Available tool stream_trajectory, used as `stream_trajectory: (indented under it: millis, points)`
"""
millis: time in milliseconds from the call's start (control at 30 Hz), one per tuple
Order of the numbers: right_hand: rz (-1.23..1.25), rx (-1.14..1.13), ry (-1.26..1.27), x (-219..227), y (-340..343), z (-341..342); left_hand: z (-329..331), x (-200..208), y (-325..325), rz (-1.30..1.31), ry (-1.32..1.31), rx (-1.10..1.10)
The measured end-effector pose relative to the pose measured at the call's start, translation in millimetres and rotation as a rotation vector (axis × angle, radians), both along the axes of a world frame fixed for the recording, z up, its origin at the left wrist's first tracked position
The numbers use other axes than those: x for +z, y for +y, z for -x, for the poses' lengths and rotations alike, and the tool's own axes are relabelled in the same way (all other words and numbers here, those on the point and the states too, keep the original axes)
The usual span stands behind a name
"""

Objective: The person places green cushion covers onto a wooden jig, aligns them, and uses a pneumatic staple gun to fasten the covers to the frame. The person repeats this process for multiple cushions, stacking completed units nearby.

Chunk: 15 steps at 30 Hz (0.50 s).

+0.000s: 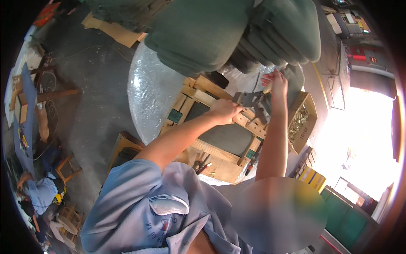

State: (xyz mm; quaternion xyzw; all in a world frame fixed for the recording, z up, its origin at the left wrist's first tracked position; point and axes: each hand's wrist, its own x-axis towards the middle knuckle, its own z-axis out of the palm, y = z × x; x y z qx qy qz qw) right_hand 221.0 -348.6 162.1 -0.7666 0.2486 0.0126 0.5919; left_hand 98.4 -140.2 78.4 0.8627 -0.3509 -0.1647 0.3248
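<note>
A rectangular wooden frame (220, 152) with a dark grey padded panel (226, 135) inside it lies in front of me. On its far right side sits a dark metal bracket (246, 99) with angled arms. My left hand (225, 111) is closed at the bracket's near left edge, its fingertips against the metal. Beyond the bracket, to the right, my right hand (277, 86) is raised with its fingers apart. A small pale shape lies beside those fingers, and I cannot make out whether it is the thumb or a separate piece.
Stacked dark green cushions (203, 34) rise just beyond the frame. A cardboard box (311, 122) of small metal parts stands to the right. Plastic wrapping (146, 93) covers the round surface under the frame. Hand tools (203, 164) lie near me. Another person (44, 192) works far left.
</note>
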Motion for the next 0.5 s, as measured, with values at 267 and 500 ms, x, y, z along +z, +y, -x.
stream_trajectory:
  millis: [267,500]
  points:
    - [0.182,-0.168,0.322,-36.5,8.5,-22.5,-3.3,-19.1,-6.5,-0.056,-0.063,-0.009]
    - [-0.337,-0.192,0.491,-18.5,10.4,-22.6,-5.2,-19.9,-8.8,-0.057,-0.047,-0.007]
